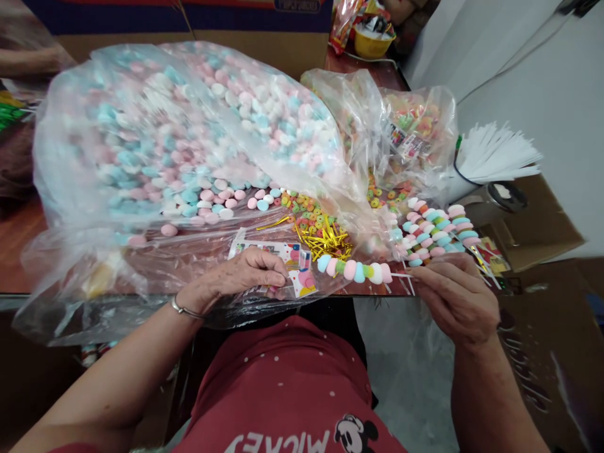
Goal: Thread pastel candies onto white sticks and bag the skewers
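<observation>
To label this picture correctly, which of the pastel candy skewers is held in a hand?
The pink, blue, white and green candy skewer, its white stick pinched by the right hand; the other candy skewers lie bunched together.

The right hand (455, 299) holds a candy skewer (350, 270) by its stick (401, 275), the left hand (248, 270) a printed wrapper (302, 283).
</observation>
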`<state>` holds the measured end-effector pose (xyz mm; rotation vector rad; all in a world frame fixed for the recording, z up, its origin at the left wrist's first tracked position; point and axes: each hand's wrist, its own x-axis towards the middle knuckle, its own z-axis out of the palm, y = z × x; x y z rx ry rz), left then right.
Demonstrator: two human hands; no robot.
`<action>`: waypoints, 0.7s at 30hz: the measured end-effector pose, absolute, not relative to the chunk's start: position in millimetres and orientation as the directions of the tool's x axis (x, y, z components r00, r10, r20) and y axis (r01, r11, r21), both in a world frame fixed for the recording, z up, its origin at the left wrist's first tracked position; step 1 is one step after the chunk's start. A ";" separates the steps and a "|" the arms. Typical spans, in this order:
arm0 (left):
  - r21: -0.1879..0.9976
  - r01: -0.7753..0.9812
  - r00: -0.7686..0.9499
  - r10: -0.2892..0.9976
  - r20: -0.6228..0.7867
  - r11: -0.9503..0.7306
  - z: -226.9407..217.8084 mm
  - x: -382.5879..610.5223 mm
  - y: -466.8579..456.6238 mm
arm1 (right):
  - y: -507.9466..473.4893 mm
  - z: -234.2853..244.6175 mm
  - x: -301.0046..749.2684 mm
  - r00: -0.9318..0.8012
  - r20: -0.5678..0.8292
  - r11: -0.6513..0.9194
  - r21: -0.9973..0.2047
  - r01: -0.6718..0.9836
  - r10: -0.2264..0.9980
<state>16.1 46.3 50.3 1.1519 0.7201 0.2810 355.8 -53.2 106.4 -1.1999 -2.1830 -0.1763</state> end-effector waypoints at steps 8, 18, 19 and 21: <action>0.882 0.119 0.743 0.549 -0.384 0.456 46.5 17.7 44.3 | -55.3 101.7 352.9 -0.433 0.572 0.622 -0.182 0.761 0.697; 0.864 0.164 0.751 0.507 -0.423 0.477 38.9 15.2 49.0 | -58.6 107.0 351.7 -0.511 0.507 0.667 -0.186 0.721 0.694; 0.873 0.175 0.774 0.484 -0.408 0.455 39.5 14.9 49.6 | -57.8 105.9 351.1 -0.515 0.500 0.670 -0.196 0.716 0.696; 0.895 0.191 0.812 0.448 -0.375 0.402 41.8 15.3 50.9 | -55.7 102.7 349.7 -0.512 0.494 0.666 -0.203 0.717 0.702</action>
